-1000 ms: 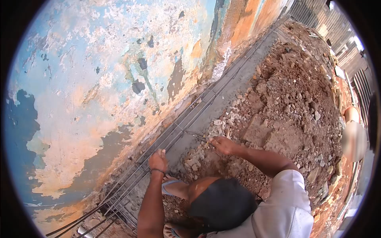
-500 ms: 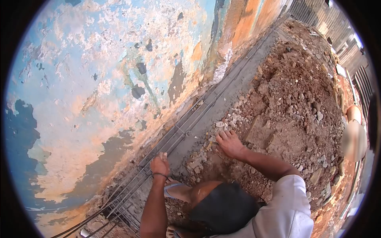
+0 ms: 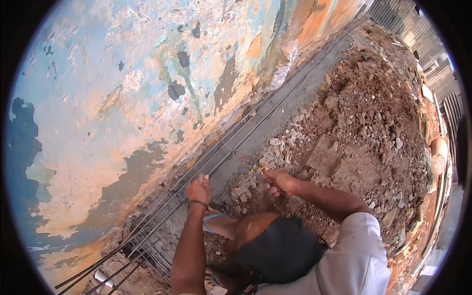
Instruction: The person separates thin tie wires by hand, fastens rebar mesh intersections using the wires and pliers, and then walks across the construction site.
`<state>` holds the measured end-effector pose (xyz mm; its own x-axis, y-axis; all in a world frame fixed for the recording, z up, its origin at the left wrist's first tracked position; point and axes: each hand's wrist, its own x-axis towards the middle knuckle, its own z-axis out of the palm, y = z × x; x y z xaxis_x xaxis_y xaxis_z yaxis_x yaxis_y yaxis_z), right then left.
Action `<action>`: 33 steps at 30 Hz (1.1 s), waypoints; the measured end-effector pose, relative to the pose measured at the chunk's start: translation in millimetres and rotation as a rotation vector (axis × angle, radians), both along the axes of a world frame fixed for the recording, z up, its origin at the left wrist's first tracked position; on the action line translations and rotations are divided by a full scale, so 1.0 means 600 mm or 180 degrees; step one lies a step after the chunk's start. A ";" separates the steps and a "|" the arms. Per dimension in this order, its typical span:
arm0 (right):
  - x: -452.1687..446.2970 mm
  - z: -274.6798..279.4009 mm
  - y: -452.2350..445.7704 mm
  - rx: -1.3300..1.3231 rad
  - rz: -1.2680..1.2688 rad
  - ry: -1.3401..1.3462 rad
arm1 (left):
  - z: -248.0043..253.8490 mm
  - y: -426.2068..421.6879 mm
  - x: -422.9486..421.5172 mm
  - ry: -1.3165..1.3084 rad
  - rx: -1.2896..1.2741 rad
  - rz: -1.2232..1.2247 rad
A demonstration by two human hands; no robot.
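My left hand (image 3: 198, 189), with a dark band at the wrist, is closed in a pinch against the steel reinforcing bars (image 3: 216, 156). What lies between its fingers is hidden. Those bars run in a long tied cage on the grey concrete strip (image 3: 275, 120) at the foot of the wall. Over the rubble beside the strip, my right hand (image 3: 280, 182) is wrapped round a small tool with yellow on it (image 3: 256, 170). The tool's kind is too small to make out.
A peeling blue and orange wall (image 3: 123, 108) rises on the left. Loose soil and stones (image 3: 364, 123) are heaped on the right. Bar ends (image 3: 93, 273) stick out at bottom left, near a short white pipe (image 3: 103, 278). A sandalled foot (image 3: 216, 223) stands between my arms.
My right hand has drawn back slightly and closed round the yellow-marked tool, which now sits up at its fingers. My left hand stays at the bars. The view has shifted slightly.
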<state>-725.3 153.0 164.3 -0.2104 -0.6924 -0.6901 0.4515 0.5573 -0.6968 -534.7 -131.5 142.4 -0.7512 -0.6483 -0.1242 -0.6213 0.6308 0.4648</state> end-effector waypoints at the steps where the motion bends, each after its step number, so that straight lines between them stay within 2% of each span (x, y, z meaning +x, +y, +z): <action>1: -0.010 -0.021 0.007 -0.0383 -0.0514 -0.1835 | 0.002 0.000 -0.001 -0.0013 0.0004 0.0012; 2: -0.020 -0.004 0.000 -0.0375 -0.0495 -0.1849 | 0.006 -0.002 -0.004 0.0003 0.0022 0.0015; 4: -0.037 0.055 -0.019 0.0308 0.0045 0.0010 | 0.006 -0.002 -0.002 -0.0030 0.0053 0.0037; 5: -0.045 0.051 -0.024 0.0311 0.0070 -0.0017 | 0.002 -0.004 -0.003 0.0028 0.0030 0.0000; 7: -0.052 0.041 -0.029 0.0496 0.0184 0.0893 | -0.004 -0.009 -0.003 0.0061 0.0002 -0.0010; 8: -0.045 0.048 -0.033 0.0508 -0.0213 0.0056 | -0.007 -0.010 -0.003 0.0071 0.0006 -0.0001; 11: 0.003 0.057 -0.047 0.0815 0.0202 0.0165 | -0.005 -0.005 -0.005 0.0085 0.0010 0.0036; 13: -0.004 0.020 -0.029 0.0846 0.0110 0.0214 | 0.000 -0.009 -0.003 0.0074 0.0015 0.0056; 14: -0.008 0.002 -0.019 0.0518 0.0135 0.1610 | 0.002 -0.010 -0.005 0.0004 0.0071 0.0042; 15: -0.002 0.034 -0.032 0.0159 0.0160 0.3004 | 0.001 -0.011 -0.006 -0.0060 0.0129 0.0032; 16: -0.005 0.078 -0.031 0.0727 0.0663 0.3006 | -0.002 -0.012 -0.007 -0.0074 0.0137 0.0039; 17: -0.007 0.074 -0.028 0.0730 0.0672 0.2989 | -0.004 -0.013 -0.006 -0.0065 0.0114 0.0049; 19: -0.013 0.061 -0.017 0.0159 0.0877 0.5573 | -0.008 -0.013 -0.005 -0.0062 0.0092 0.0060; 20: -0.015 0.053 -0.015 0.0156 0.0883 0.5566 | -0.007 -0.013 -0.005 -0.0037 0.0104 0.0042; 22: -0.018 0.036 -0.016 0.0579 0.1155 0.4056 | -0.007 -0.013 -0.005 -0.0019 0.0113 0.0045; 23: -0.017 0.033 -0.021 0.0561 0.1166 0.4054 | -0.009 -0.014 -0.007 0.0039 0.0070 0.0032; 25: -0.004 0.026 -0.026 0.0187 -0.0286 -0.0071 | -0.015 -0.014 -0.002 0.0059 0.0038 0.0024; 27: -0.008 0.017 -0.022 0.0232 -0.0103 0.0032 | -0.011 -0.014 -0.005 0.0010 0.0046 0.0019; 29: -0.007 -0.004 -0.021 0.0327 -0.0502 0.0686 | -0.005 -0.011 -0.006 0.0020 0.0038 0.0036; 30: -0.003 0.029 -0.033 0.0331 -0.0487 0.0663 | -0.005 -0.010 -0.004 0.0027 0.0028 0.0036; 32: -0.005 0.093 -0.052 0.0812 0.0682 0.1982 | -0.006 -0.010 -0.008 0.0113 0.0007 0.0072; 33: 0.001 0.083 -0.048 0.0805 0.0713 0.1946 | -0.007 -0.010 -0.005 0.0207 -0.0019 0.0089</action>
<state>-724.5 124.0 214.3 -0.4835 -0.5982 -0.6390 -0.1251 0.7697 -0.6260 -537.7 -137.8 138.2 -0.7392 -0.6697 -0.0720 -0.6073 0.6165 0.5011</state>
